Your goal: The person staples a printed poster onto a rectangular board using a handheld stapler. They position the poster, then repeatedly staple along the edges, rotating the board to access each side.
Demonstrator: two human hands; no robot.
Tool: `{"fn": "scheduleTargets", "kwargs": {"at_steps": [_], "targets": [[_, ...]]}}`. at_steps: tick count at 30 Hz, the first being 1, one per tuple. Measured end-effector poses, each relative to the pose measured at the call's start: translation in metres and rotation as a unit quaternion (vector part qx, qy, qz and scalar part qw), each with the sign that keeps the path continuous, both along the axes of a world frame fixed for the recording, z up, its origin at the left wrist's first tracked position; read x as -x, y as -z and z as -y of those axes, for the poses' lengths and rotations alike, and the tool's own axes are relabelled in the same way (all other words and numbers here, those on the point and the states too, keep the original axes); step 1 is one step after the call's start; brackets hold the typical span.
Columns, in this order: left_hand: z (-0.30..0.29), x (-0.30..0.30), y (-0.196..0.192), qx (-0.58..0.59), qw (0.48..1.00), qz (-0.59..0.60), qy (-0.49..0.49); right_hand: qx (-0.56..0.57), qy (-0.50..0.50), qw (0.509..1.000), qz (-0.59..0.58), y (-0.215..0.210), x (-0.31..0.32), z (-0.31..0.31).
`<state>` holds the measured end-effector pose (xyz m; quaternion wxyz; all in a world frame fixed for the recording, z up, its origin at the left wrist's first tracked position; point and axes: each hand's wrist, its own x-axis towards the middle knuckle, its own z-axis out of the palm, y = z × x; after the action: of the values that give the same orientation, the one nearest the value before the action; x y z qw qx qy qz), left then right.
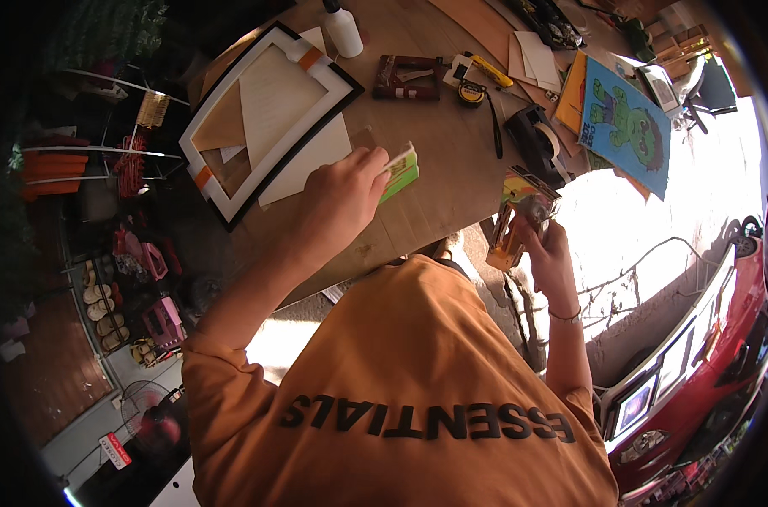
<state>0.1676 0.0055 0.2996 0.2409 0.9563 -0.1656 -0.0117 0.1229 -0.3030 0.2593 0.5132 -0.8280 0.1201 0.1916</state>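
Note:
My left hand (343, 193) is closed around a small green and yellow box (401, 171), held just above the wooden worktable (435, 160). Off the table's near edge, my right hand (551, 253) grips a yellow and orange staple gun (519, 221), upright, with its head pointing up. A white picture frame with a black edge (266, 114) lies flat to the left of the box, with brown backing sheets inside it. My orange shirt fills the lower middle of the view.
On the table lie a white glue bottle (343, 27), a small dark wooden frame (406, 78), a yellow utility knife (490, 72), a tape measure (471, 92), a black tape dispenser (536, 139) and a blue painting of a green figure (629, 127). A red car (726, 338) stands at right.

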Motion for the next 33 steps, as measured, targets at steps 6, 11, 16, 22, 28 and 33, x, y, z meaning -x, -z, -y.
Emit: {"fn": "scheduleTargets", "kwargs": {"at_steps": [6, 11, 16, 22, 28, 33], "targets": [[0.047, -0.008, 0.019, -0.014, 1.000, 0.002, 0.016, -0.062, -0.006, 0.998, 0.021, 0.031, 0.014, 0.038], [0.062, -0.041, 0.017, -0.030, 0.999, -0.010, 0.023, -0.007, -0.040, 0.999, 0.013, 0.041, 0.021, 0.050], [0.054, -0.065, 0.014, -0.005, 0.997, -0.078, 0.009, 0.009, -0.053, 0.999, -0.007, 0.031, 0.020, 0.041], [0.033, -0.094, 0.021, 0.064, 0.993, -0.072, 0.071, 0.037, -0.098, 0.994, 0.008, 0.001, -0.008, 0.009], [-0.003, -0.119, 0.043, 0.243, 0.923, -0.277, 0.113, 0.104, -0.174, 0.979, 0.037, -0.027, -0.060, -0.024], [-0.014, -0.122, 0.068, 0.341, 0.873, -0.325, 0.125, 0.118, -0.269, 0.951, 0.096, -0.038, -0.105, -0.046]]}}
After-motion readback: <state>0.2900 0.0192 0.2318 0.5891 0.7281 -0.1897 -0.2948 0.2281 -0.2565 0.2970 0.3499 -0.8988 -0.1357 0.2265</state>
